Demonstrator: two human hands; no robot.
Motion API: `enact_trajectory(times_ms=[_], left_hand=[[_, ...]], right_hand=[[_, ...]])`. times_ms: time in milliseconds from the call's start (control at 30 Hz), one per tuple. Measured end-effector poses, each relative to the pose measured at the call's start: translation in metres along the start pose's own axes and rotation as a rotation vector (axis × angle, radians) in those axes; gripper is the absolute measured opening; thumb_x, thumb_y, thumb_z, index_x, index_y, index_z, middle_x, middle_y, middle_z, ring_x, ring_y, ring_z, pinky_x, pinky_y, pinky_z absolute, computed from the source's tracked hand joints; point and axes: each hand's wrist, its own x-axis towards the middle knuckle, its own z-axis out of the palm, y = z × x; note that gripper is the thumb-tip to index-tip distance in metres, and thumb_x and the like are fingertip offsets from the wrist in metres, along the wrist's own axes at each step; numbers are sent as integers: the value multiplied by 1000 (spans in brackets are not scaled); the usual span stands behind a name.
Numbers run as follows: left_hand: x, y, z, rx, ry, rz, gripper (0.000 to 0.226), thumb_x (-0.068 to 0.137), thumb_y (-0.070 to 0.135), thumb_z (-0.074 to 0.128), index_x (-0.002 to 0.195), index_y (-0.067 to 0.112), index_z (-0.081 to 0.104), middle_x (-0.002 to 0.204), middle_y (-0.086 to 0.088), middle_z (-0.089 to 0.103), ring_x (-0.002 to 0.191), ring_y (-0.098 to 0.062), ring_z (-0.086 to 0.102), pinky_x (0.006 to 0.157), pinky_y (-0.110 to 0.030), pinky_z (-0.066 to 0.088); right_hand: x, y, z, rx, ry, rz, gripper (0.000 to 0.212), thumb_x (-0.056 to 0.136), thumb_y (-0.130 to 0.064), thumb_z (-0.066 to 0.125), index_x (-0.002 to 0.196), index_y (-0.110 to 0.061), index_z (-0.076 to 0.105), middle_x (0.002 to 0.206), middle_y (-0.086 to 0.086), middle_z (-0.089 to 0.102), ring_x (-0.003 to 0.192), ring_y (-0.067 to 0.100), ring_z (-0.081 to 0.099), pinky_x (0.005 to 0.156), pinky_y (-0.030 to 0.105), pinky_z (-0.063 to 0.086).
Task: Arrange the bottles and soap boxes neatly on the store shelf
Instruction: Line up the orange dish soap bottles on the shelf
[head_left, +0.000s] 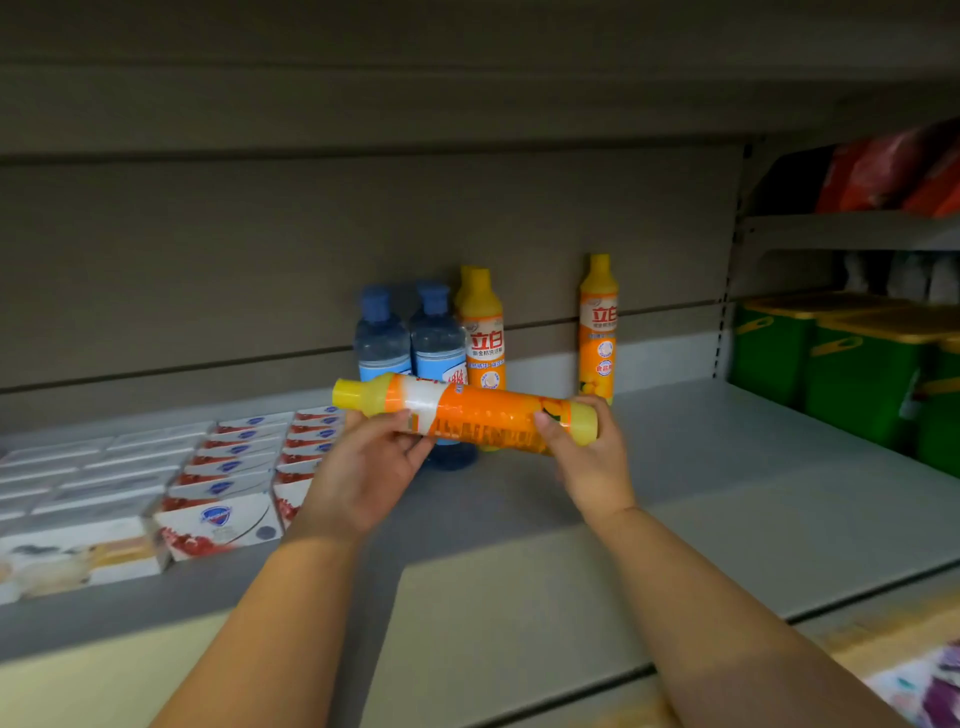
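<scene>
Green plastic bins with yellow lids (852, 379) are seen at the right end of the grey metal shelf (727, 467); the lids are closed and the contents are hidden. An orange plastic bottle with a yellow cap (467, 415) is held level above the shelf, cap to the left. The left hand (363, 467) is curled round its neck end, and the right hand (589, 452) is wrapped round its base. Behind it, two clear blue-capped bottles (410, 338) are stood side by side. Three upright orange bottles are counted: a pair (483, 338), one half hidden behind the other, and a lone one (598, 327) well apart. Rows of white soap boxes (218, 467) are laid at the left; their number cannot be told.
</scene>
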Motion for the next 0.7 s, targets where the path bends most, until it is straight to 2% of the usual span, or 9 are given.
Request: enact_trajectory(times_ms=[67,167,233,300,367,467,533,633,700], left_hand=[[1,-4,1,99,-38,35,57,80,1,56,135,13,42,133,-14,56,120,-27,56,95,-37,51],[1,-9,5,189,39,75,50,77,9,63,124,18,51,122,-8,65,111,-22,63,81,-30,56],[0,-9,4,189,124,114,51,74,17,69,121,24,52,115,-3,69,105,-19,66,77,-32,57],[-1,-7,5,200,222,154,62,66,30,76,122,25,50,111,0,70,101,-17,68,79,-35,58],[-1,-8,6,232,299,184,75,58,40,78,124,22,49,110,-1,71,99,-16,69,83,-36,56],[1,-8,5,176,324,192,80,59,41,78,128,17,47,111,-3,71,101,-17,68,87,-36,55],[3,-6,2,84,240,173,71,67,31,77,130,18,47,117,-5,68,105,-19,66,85,-35,56],[5,-6,1,291,175,235,51,78,16,70,123,25,49,109,5,70,103,-16,67,77,-29,57],[2,-8,6,421,184,303,47,74,25,72,115,30,52,101,12,71,99,-11,68,70,-24,56]], right_hand=[[0,-3,-3,20,8,201,35,77,-58,58,93,-28,51,82,3,58,64,12,57,39,16,42],[1,-3,-7,64,-30,391,36,89,-55,46,109,-26,45,82,8,58,50,14,53,39,20,41],[-1,-4,-5,206,-94,352,26,90,-39,54,110,-27,44,87,7,61,51,14,58,45,24,47],[-3,-2,-2,300,-184,248,28,87,-19,62,110,-25,49,90,2,66,66,13,65,55,25,53],[-5,-2,2,279,-194,179,29,83,-16,66,109,-23,55,86,-5,70,71,9,67,58,21,53],[-4,-2,3,150,-130,137,24,81,-26,69,102,-27,57,84,-9,69,64,1,64,51,15,48],[-2,1,4,87,-112,192,22,81,-39,66,97,-31,52,93,-8,66,75,3,64,50,17,49],[2,1,6,35,-108,419,28,84,-59,50,91,-31,50,91,-7,62,77,10,64,53,23,49],[6,0,5,-59,-124,577,42,83,-69,40,88,-28,50,82,1,60,66,13,63,53,23,46]])
